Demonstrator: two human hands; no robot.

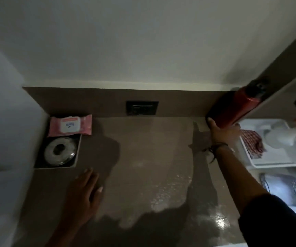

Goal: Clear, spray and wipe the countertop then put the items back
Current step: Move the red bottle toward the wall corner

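A brown countertop (140, 157) fills the middle of the head view, glossy with wet speckles toward the front right. My right hand (223, 132) grips the lower part of a tall red bottle (232, 107) with a black cap, held at the back right corner of the counter against the side panel. My left hand (85, 191) hovers flat over the front left of the counter, fingers apart and holding nothing. A pink pack of wet wipes (70, 125) lies at the back left corner.
A recessed square well with a round steel lid (60, 150) sits in front of the wipes. A black socket plate (142, 107) is on the back splash. To the right, a white tray (277, 163) holds a red checked cloth (252, 143) and a white spray bottle (279, 136).
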